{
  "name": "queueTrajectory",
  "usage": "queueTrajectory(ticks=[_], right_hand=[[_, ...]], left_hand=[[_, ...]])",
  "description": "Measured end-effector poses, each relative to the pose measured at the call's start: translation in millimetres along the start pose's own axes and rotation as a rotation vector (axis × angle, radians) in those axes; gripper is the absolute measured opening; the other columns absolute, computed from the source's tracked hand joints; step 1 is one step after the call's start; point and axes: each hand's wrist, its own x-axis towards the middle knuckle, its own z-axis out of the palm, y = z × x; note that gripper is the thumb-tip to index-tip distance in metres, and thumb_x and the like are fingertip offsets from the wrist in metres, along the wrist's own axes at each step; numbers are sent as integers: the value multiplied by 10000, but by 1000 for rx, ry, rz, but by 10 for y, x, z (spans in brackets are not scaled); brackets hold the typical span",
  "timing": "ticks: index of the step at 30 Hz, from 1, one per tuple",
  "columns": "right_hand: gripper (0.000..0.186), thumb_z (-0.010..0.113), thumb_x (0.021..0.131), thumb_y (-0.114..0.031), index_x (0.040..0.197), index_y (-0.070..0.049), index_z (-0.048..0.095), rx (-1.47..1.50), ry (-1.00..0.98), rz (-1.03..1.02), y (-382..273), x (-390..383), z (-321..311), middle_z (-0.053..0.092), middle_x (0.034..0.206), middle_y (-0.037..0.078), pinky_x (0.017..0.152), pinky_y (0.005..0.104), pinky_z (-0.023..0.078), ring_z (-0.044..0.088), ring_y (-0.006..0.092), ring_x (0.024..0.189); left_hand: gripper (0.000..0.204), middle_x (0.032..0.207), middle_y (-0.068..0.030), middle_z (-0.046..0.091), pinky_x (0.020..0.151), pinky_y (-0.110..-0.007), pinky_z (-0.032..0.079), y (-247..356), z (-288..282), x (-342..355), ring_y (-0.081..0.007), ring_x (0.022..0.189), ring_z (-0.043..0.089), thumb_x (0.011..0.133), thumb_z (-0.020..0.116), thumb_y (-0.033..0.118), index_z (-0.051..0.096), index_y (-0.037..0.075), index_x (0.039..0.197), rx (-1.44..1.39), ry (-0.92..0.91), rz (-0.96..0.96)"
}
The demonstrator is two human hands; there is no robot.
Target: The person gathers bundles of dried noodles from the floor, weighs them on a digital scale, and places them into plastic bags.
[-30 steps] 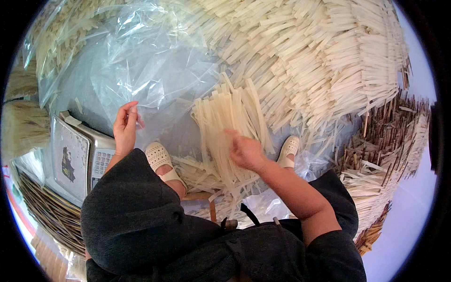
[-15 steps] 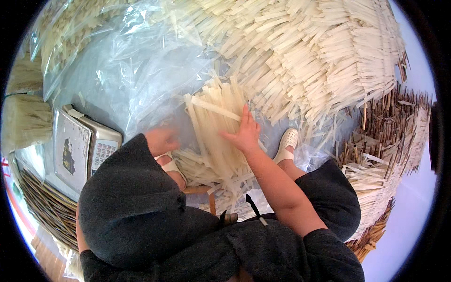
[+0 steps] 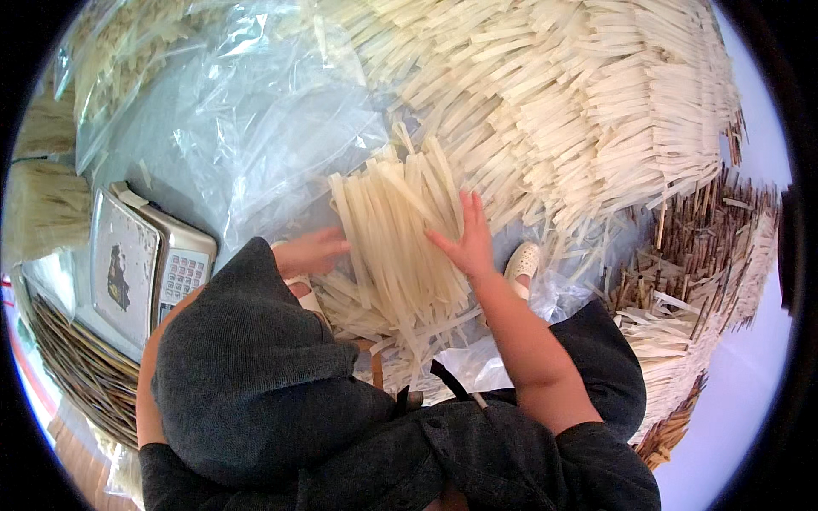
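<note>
No legible txt. Keypad on scale, mid-left of frame, has tiny reddish marks on its keys, too sm. to read.

Cream strip bundle — lying loose, ends uneven.

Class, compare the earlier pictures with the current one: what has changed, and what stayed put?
The left hand moved right and bodyward, from near the clear plastic to the strip bundle's left side. The right hand shifted from over the bundle to its right edge. The scale stayed.
</note>
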Motion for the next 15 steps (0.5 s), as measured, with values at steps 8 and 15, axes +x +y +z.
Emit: queueTrajectory(ticks=[8,15], right_hand=[[1381,817,514,-625,1511,-112,10,36,-383,182,-1007,6,264,245,1427,357,1074,527,277,281,452,1345],[1359,841,514,-543,1514,-141,12,-134,-437,138,-1456,-281,508,246,1442,299,1033,541,299,295,429,1338]], left_hand=[[530,1401,-89,401,1036,-381,360,-140,145,161,-193,1247,419,938,575,299,363,120,1390,-439,-53,-31],[394,1179,-82,573,967,-367,396,-244,103,158,-188,1092,531,920,578,220,475,53,1262,-438,-193,-11]])
